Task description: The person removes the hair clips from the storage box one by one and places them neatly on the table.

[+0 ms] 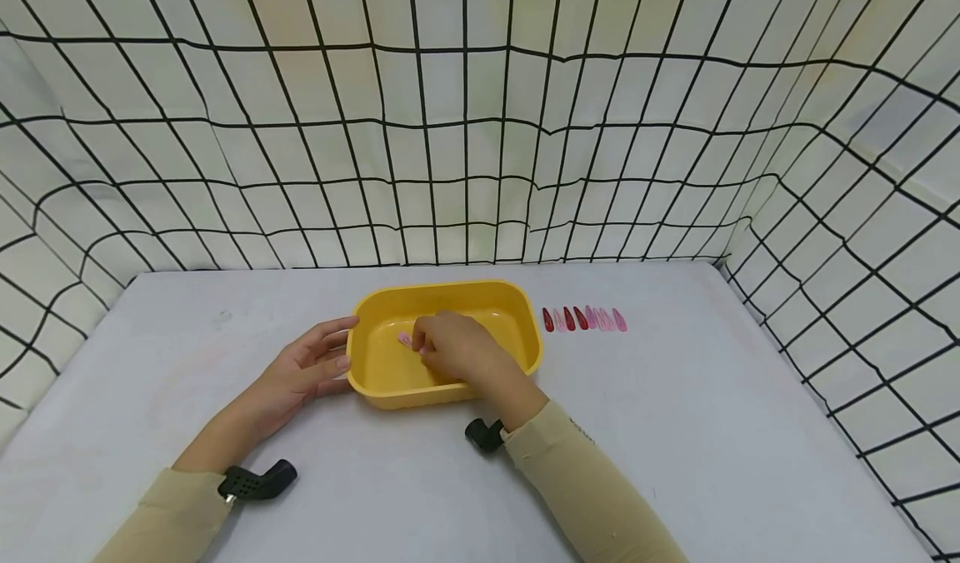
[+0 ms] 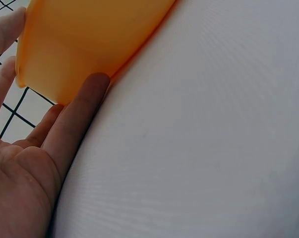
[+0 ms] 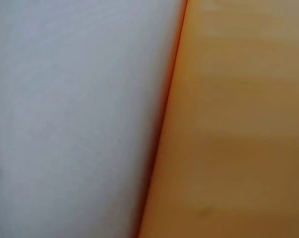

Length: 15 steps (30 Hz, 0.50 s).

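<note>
In the head view, a yellow plastic tray sits on the white table. My left hand touches its left end, fingers spread and fairly straight; the left wrist view shows one finger along the tray's outer wall. My right hand reaches inside the tray with its fingers curled, pinching at a small pink hair clip mostly hidden by the fingertips. Just left of them, another pink clip lies on the tray floor. The right wrist view shows only the tray's side and the table.
Right of the tray, several red and pink hair clips lie side by side in a row on the white tabletop. A black wire grid rises along the table's back and both sides.
</note>
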Motion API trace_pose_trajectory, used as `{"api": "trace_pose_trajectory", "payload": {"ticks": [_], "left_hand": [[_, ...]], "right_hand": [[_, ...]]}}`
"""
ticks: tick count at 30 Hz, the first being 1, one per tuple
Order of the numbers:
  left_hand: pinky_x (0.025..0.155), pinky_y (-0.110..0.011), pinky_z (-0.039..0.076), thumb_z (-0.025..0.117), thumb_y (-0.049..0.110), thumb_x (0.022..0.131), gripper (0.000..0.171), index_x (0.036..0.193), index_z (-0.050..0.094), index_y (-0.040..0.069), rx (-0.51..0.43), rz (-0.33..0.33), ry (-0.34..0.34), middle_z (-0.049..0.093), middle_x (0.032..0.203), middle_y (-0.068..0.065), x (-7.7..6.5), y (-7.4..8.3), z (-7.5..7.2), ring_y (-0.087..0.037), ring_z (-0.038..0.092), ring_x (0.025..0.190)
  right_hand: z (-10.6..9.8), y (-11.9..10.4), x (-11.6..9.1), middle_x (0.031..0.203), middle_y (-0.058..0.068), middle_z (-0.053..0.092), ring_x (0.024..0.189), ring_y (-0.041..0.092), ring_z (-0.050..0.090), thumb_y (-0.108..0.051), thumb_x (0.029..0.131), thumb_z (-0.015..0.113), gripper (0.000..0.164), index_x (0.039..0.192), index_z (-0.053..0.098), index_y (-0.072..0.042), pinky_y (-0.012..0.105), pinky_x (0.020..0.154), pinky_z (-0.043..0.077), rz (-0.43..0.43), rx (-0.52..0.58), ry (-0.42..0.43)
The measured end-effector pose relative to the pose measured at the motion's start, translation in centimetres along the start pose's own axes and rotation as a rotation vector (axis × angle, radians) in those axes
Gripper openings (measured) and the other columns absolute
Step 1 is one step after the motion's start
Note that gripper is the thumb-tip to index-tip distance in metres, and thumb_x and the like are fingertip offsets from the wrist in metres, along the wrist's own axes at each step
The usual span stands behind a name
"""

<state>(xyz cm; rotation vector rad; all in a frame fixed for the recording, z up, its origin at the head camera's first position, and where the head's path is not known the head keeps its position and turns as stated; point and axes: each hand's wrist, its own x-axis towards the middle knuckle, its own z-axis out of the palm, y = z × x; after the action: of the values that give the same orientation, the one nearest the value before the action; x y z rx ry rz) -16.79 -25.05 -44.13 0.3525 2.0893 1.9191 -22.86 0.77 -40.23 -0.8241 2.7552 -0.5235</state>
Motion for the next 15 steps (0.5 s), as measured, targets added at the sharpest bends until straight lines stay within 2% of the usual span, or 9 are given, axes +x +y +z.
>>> {"api": "trace_pose_trajectory", "payload": {"ticks": [8, 15], "left_hand": [[0.092, -0.031, 0.056, 0.053, 0.015, 0.104, 0.056, 0.155, 0.029, 0.013, 0.008, -0.002, 0.009, 0.024, 0.159, -0.024, -0.1, 0.2, 0.1, -0.007, 0.06, 0.119], [0.092, -0.032, 0.057, 0.052, 0.014, 0.104, 0.056, 0.155, 0.029, 0.012, -0.003, 0.009, -0.006, 0.025, 0.158, -0.025, -0.1, 0.1, 0.0, -0.009, 0.06, 0.12]], "right_hand": [[-0.4, 0.1, -0.1, 0.086, -0.007, 0.062, 0.08, 0.012, 0.055, -0.015, 0.093, 0.067, 0.005, 0.092, 0.066, -0.021, 0.023, 0.069, 0.044, -0.004, 0.038, -0.008], [-1.4, 0.5, -0.7, 0.083, -0.006, 0.061, 0.08, 0.012, 0.055, -0.019, 0.094, 0.066, 0.006, 0.089, 0.066, -0.021, 0.023, 0.069, 0.046, -0.042, 0.165, -0.04]]}}
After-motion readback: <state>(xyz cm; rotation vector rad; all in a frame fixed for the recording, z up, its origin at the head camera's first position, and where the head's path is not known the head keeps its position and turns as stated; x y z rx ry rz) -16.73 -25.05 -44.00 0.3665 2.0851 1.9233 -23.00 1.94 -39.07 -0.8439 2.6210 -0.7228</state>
